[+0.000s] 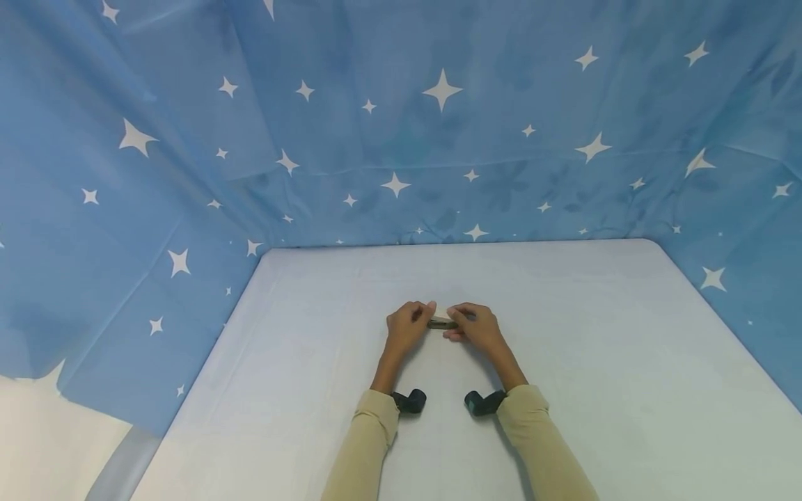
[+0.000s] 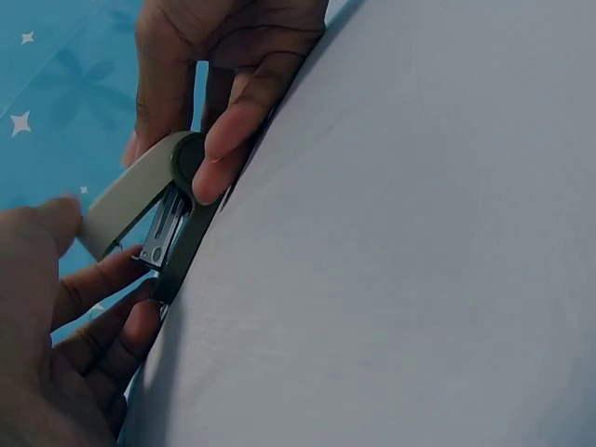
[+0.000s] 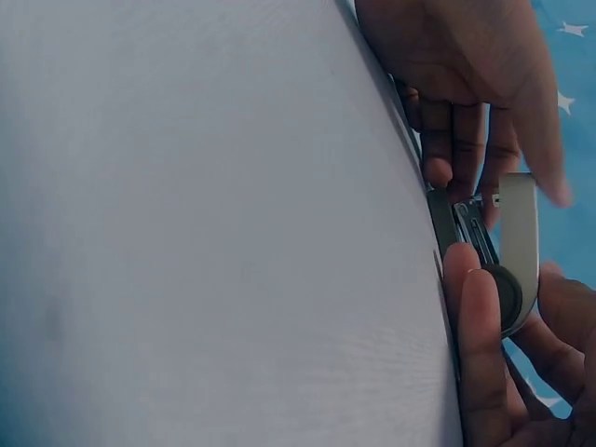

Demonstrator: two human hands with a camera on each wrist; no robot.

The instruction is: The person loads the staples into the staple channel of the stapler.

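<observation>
A small stapler (image 1: 442,324) with a cream cover and dark green base is between both hands, low over the white table. In the left wrist view its cover (image 2: 135,196) is swung up, baring the metal staple channel (image 2: 160,240). My left hand (image 1: 406,328) holds the front end, thumb by the cover's tip and fingers at the base. My right hand (image 1: 481,328) pinches the round hinge end. The right wrist view shows its fingers (image 3: 480,326) against the hinge; the left thumb lies beside the raised cover (image 3: 520,223).
The white table (image 1: 301,334) stretches around both hands. Blue star-patterned cloth (image 1: 401,139) hangs behind and at the sides. Dark camera mounts (image 1: 410,401) sit on both wrists, below tan sleeves (image 1: 366,445).
</observation>
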